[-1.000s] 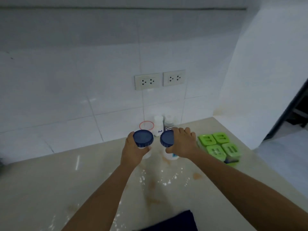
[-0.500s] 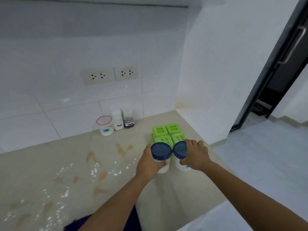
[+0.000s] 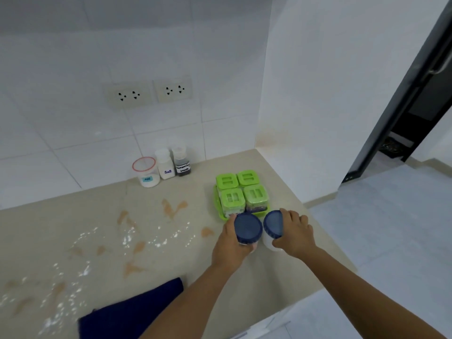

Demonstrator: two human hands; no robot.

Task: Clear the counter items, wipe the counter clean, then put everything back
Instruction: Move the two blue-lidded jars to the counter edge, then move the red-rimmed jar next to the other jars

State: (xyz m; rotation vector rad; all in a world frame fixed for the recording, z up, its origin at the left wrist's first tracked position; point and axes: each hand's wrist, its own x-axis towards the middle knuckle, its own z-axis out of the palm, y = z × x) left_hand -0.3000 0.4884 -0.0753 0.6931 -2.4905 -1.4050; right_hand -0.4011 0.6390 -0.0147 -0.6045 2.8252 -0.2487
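My left hand grips a white jar with a dark blue lid. My right hand grips a second blue-lidded jar beside it. Both jars are low over the beige counter, just in front of a green tray that carries several green-lidded boxes. Whether the jars touch the counter is hidden by my hands. Brown stains and white powder mark the counter to the left. A dark blue cloth lies at the near edge.
Against the tiled wall stand a red-rimmed tub, a white salt bottle and a dark seasoning sauce bottle. Two sockets sit above them. The counter ends at the right by a white wall and a dark door frame.
Both hands carried the two blue-lidded jars from the back of the counter near the wall bottles to the right, down in front of the green tray. My view turned right.
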